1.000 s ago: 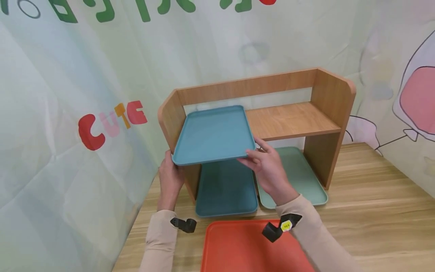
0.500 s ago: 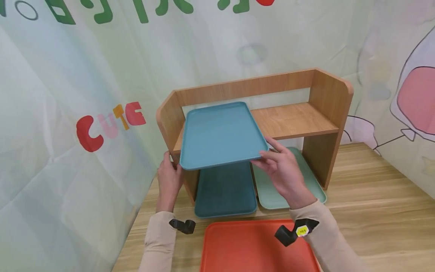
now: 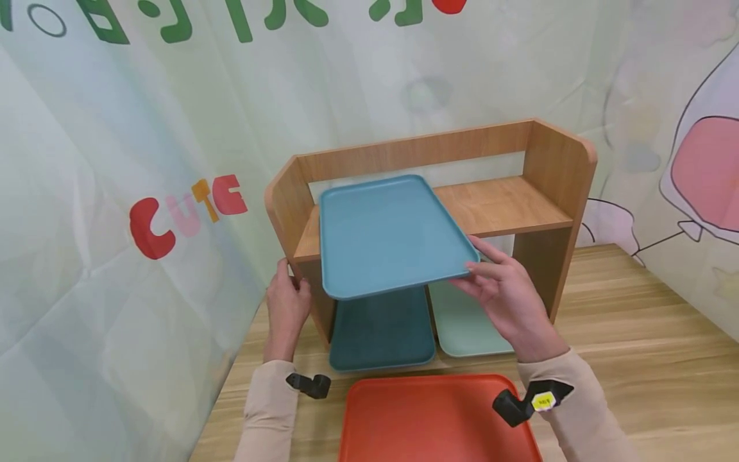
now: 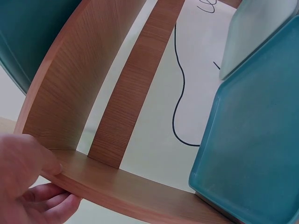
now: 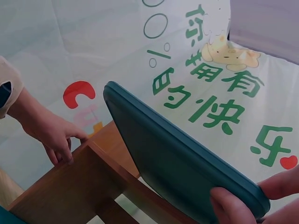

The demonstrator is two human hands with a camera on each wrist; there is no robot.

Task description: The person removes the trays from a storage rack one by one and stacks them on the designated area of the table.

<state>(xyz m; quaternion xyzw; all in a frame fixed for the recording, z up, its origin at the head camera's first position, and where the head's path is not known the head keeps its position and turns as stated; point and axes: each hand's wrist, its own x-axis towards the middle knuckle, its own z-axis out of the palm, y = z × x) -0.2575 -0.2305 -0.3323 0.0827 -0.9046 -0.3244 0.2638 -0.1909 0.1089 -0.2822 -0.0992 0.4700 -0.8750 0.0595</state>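
Observation:
A blue tray (image 3: 395, 237) is tilted over the left part of the wooden shelf (image 3: 496, 202), its front corners jutting past the board. My right hand (image 3: 514, 298) pinches it at the right front corner; in the right wrist view its dark underside (image 5: 173, 154) faces the camera. My left hand (image 3: 287, 311) grips the shelf's left side panel, apart from the tray. In the left wrist view the thumb of that hand (image 4: 28, 177) lies on the panel's inner face, with curled fingers around its front edge.
Beneath the shelf board, a darker blue tray (image 3: 383, 333) lies at left and a pale green tray (image 3: 467, 327) at right. Closer to me is a red tray (image 3: 433, 417) on the wooden table (image 3: 646, 359). A printed curtain (image 3: 190, 115) hangs behind and at left.
My right hand has moved right and slightly toward me, drawing the blue tray away from the left panel and turning it. My left hand keeps its place on the panel, no longer beside the tray's corner.

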